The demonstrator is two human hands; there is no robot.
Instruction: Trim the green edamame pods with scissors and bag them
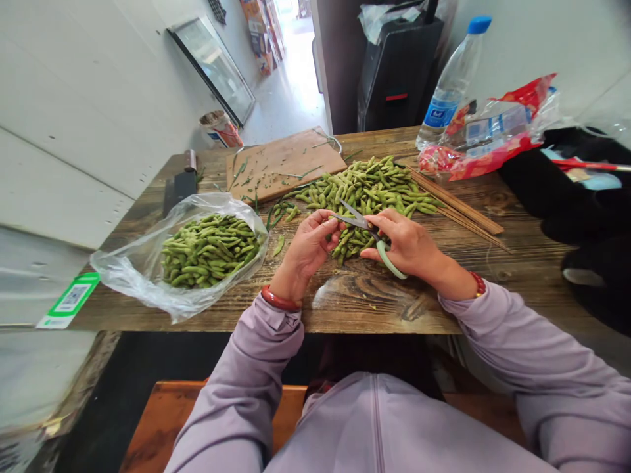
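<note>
My scissors are smooth metal with matt plastic-looking handles, tbh. Tabletop is grainy, weathered wood, bag is crinkly glossy plastic, my sleeves soft matt cloth.

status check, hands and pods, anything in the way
Right fingers hold scissors, opened. Left fingers by the tips, any hold unclear. Green pods heaped below and beyond. Nothing seen blocking the scissors.

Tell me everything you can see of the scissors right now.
The scissors have grey, metal-looking blades and a pale green handle loop that looks like plastic; any second loop is hidden by the right hand, which holds them above the wooden tabletop. The blades are spread open, tips pointing toward the left hand, with green pods behind. The lower blade reaches that hand's fingers; whether it touches them is unclear.
</note>
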